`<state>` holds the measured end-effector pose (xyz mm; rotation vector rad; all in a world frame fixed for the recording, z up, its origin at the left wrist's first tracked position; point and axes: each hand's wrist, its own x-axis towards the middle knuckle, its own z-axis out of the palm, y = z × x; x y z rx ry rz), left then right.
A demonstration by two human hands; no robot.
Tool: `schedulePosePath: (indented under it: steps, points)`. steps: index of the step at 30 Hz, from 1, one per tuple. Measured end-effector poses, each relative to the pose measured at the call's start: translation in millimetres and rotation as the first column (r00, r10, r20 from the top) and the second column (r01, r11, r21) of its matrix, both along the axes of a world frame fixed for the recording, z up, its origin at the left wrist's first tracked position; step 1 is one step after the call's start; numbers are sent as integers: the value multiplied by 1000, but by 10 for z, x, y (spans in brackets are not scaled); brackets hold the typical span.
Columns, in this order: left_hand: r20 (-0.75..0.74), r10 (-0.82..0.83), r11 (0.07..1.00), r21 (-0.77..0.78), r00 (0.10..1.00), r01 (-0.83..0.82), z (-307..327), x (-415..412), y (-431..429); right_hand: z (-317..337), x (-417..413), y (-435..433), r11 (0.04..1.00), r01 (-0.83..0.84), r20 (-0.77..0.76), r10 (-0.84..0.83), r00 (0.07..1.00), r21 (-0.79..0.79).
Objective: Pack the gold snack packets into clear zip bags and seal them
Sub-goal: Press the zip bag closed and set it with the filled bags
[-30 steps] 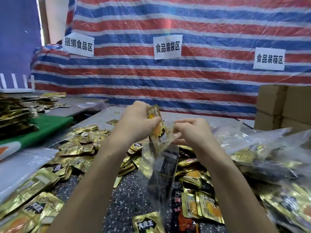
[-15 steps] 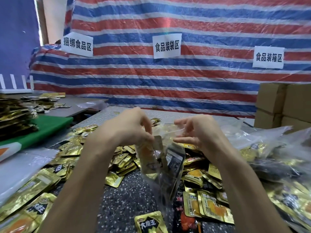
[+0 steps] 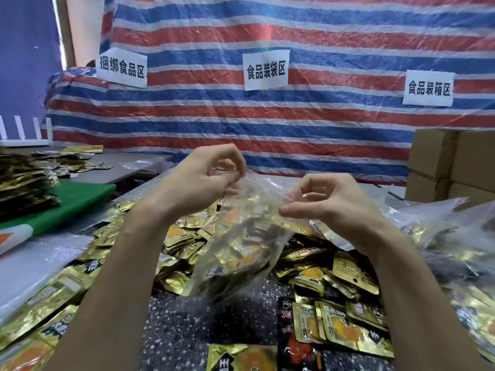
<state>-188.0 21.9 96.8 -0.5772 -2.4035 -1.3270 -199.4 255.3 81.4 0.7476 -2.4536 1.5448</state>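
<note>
A clear zip bag (image 3: 241, 245) hangs in the air in front of me, with several gold snack packets inside it. My left hand (image 3: 203, 180) pinches the bag's top edge at its left corner. My right hand (image 3: 324, 202) pinches the same edge at the right, thumb and forefinger together. The bag's mouth stretches between the two hands. Loose gold snack packets (image 3: 345, 269) lie heaped on the speckled table (image 3: 187, 328) below.
Filled clear bags (image 3: 439, 231) pile up at the right. Cardboard boxes (image 3: 452, 164) stand at the back right. A green board (image 3: 72, 199) with stacked packets lies at the left, above flat clear bags (image 3: 34, 261). A striped tarp with paper signs hangs behind.
The packet my left hand was pushing into the bag has dropped inside. Both hands now hold the bag's top edge, further apart, and the bag has tilted to the left.
</note>
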Motion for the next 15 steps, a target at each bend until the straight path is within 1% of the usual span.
schedulePosePath:
  steps: [1, 3, 4, 6, 7, 9, 12, 15]
  points:
    - [-6, 42, 998, -47, 999, -42, -19, -18, -28, -17, -2, 0, 999, 1, 34, -3, 999, 39]
    - [3, 121, 979, -165, 993, -119, -61, -56, -80, -63, -18, -4, 986, -2, 135, -21, 991, 168]
    - [24, 129, 978, -171, 991, -123, -74, -74, -101, -77, -29, -3, 979, -7, 172, -29, 985, 205]
    - [50, 107, 988, -118, 993, -100, -89, -91, -151, -80, -35, 25, 984, -32, 203, -5, 979, 178]
    - [41, 100, 991, -95, 994, -96, -90, -95, -185, -70, -25, 47, 987, -53, 205, 22, 979, 149]
    - [9, 97, 994, -41, 995, -97, -86, -109, -277, -41, -7, 99, 987, -73, 180, 46, 983, 144]
    - [-40, 64, 994, 90, 997, -60, -82, -118, -385, 0, 6, 153, 992, -24, 117, 9, 993, 126]
    - [-90, 60, 981, 187, 994, -43, -98, -140, -441, 39, 10, 162, 999, 48, 47, -48, 998, 0]
